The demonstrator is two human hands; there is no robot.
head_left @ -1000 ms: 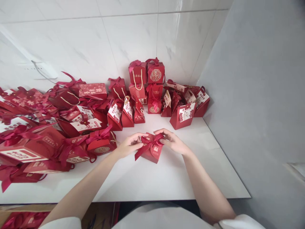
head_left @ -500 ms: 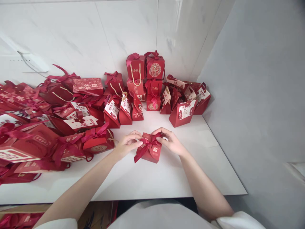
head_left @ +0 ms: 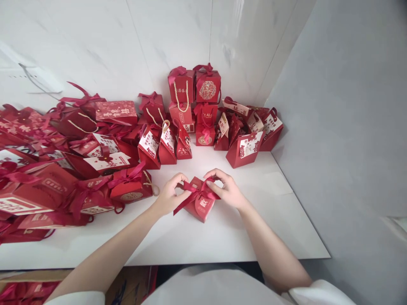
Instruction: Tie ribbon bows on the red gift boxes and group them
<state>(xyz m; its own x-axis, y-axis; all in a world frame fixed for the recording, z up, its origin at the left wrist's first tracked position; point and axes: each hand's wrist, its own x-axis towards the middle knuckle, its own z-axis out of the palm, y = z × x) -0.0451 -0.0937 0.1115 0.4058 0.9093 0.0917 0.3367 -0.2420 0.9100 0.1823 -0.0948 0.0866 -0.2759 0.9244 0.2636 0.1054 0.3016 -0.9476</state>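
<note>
A small red gift box (head_left: 203, 212) with pale printed characters rests on the white table in front of me. Across its top runs a dark red ribbon (head_left: 199, 193) tied in a bow. My left hand (head_left: 173, 195) pinches a loop of the bow on the left side, thumb and forefinger closed on it. On the right, my right hand (head_left: 226, 189) has its thumb and fingers closed on the other loop. One ribbon tail hangs out past the box's left edge. The undersides of both loops are partly hidden by my fingers.
Many red gift boxes (head_left: 132, 194) with bows crowd the table's left side. A stack of boxes (head_left: 207, 91) stands against the tiled wall, with triangular boxes (head_left: 246, 152) to its right. Below the table at left is a carton of red items (head_left: 30, 292). A grey panel (head_left: 346, 140) bounds the right.
Both hands have drawn the bow's loops slightly farther apart, the left hand moving a little left. The gift box has turned slightly and its near corner has shifted toward me.
</note>
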